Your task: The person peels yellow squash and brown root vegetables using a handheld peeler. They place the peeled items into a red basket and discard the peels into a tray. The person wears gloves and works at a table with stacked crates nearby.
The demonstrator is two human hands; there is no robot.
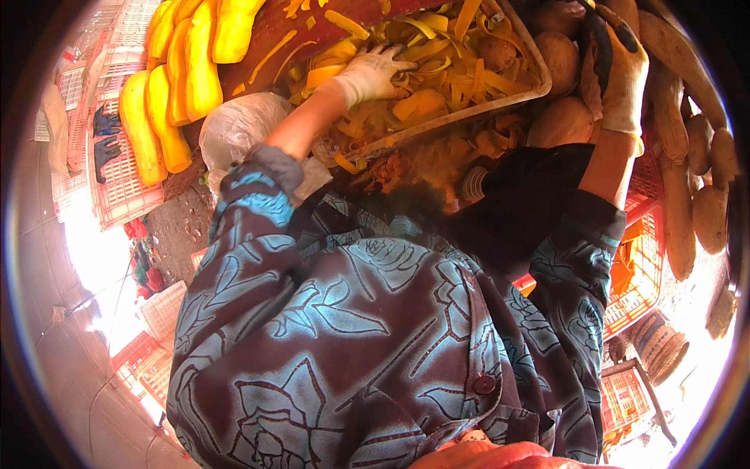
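My left hand, in a white knit glove with darkened fingertips, rests on a heap of orange and yellow peelings. Its fingers are spread. The peelings fill a shallow tray with a pale rim. At the upper right, my right hand wears a similar glove with dark patches and is beside unpeeled tan squashes. Its fingertips are partly cut off by the picture's top edge, so whether it grips anything is unclear. Peeled bright yellow squashes lie side by side at the upper left.
A translucent plastic bag bulges beside my left forearm. Dark gloves lie on a red crate to the left. Long unpeeled squashes are stacked at the far right, above another red crate. Loose peel lies below the tray.
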